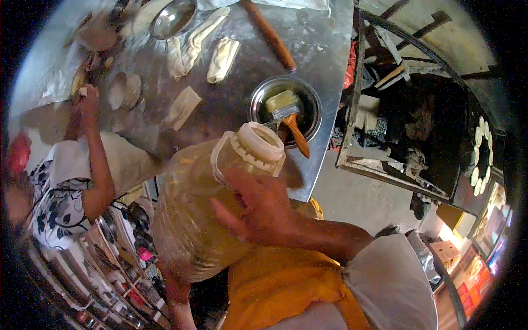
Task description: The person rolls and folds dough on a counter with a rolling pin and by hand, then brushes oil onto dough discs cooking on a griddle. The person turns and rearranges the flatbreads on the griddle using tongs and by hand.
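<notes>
A large, cloudy plastic jar point(192, 220) leans with its uncapped mouth toward a steel bowl point(256, 113). My right hand point(264, 206) is on the jar's upper side, its fingers at the handle below the neck and its thumb set apart. Low on the jar's other side is my left hand point(176, 289); the jar hides its fingers. In the bowl, a brush point(286, 110) with a wooden handle rests over the rim, its bristles on a yellowish lump. Dough rolls point(224, 60) and a flat dough piece point(183, 108) lie beyond the jar.
A rolling pin point(269, 36) lies on the metal table point(324, 99). Another person point(60, 187) works at the left, hands together, near a small bowl point(125, 91). At the right stands a metal-framed stove point(407, 176) with a ring of pale dough pieces point(476, 159) beyond.
</notes>
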Tool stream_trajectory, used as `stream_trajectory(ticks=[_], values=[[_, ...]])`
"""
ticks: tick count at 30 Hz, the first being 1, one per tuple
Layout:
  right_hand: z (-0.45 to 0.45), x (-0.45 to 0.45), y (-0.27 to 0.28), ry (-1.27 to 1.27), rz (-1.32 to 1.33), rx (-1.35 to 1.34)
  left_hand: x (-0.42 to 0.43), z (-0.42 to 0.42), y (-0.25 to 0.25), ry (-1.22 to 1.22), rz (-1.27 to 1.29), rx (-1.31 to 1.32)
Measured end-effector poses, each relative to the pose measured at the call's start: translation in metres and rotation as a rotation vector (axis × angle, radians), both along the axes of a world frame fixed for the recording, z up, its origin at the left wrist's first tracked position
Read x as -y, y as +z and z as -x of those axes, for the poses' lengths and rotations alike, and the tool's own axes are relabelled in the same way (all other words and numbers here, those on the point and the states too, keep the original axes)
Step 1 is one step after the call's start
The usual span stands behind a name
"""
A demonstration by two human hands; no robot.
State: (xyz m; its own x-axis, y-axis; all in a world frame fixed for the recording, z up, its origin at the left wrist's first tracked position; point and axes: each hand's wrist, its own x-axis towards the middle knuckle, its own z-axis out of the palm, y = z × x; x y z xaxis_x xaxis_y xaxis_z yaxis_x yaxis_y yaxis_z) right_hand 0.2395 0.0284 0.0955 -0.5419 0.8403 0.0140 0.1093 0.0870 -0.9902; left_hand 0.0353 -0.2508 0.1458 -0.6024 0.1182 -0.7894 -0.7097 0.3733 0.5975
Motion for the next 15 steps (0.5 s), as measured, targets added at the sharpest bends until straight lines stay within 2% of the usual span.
stream_trajectory(ticks=[9, 12, 15], values=[[0.006, 0.007, 0.026, 0.083, 0.001, -0.01, 0.027, -0.005, -0.033, 0.013, -0.066, 0.032], [0.017, 0.024, 0.027, 0.136, -0.005, 0.024, 0.05, -0.003, -0.059, 0.012, -0.112, 0.056], [0.034, 0.039, 0.052, 0.012, -0.057, -0.017, 0.077, 0.001, -0.1, 0.007, -0.186, 0.085]])
